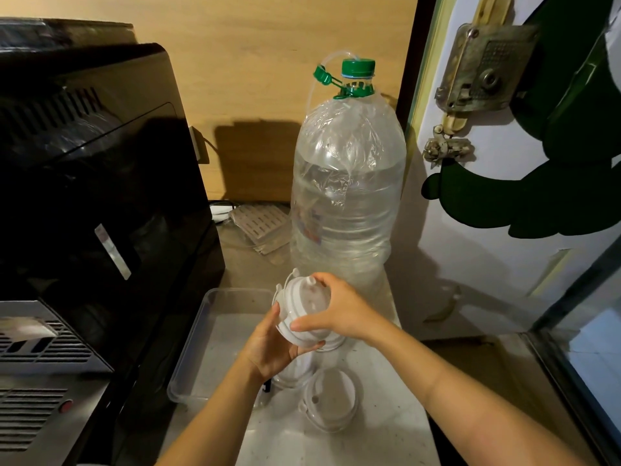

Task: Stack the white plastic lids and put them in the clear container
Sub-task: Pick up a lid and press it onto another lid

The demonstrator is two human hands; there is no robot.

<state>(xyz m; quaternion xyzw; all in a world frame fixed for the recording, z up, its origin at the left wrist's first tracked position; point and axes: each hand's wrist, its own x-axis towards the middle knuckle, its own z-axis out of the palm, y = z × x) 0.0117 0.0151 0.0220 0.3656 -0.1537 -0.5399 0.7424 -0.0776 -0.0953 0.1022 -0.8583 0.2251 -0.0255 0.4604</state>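
I hold a stack of white plastic lids [304, 306] tilted in the air above the counter. My left hand [270, 348] cups the stack from below and behind. My right hand [339, 309] grips the top lid from the right, thumb and fingers on its rim. The clear container [198, 334], a shallow rectangular tray, sits just left of the hands with nothing visible in it. More white lids lie on the counter: one [331, 400] in front of the hands, another [295, 373] partly hidden under my left hand, and one [334, 343] under my right wrist.
A large water bottle with a green cap [346, 183] stands right behind the hands. A black coffee machine [94, 203] fills the left side. A white fridge door with a metal latch [484, 72] is on the right. The counter edge [433, 432] runs close on the right.
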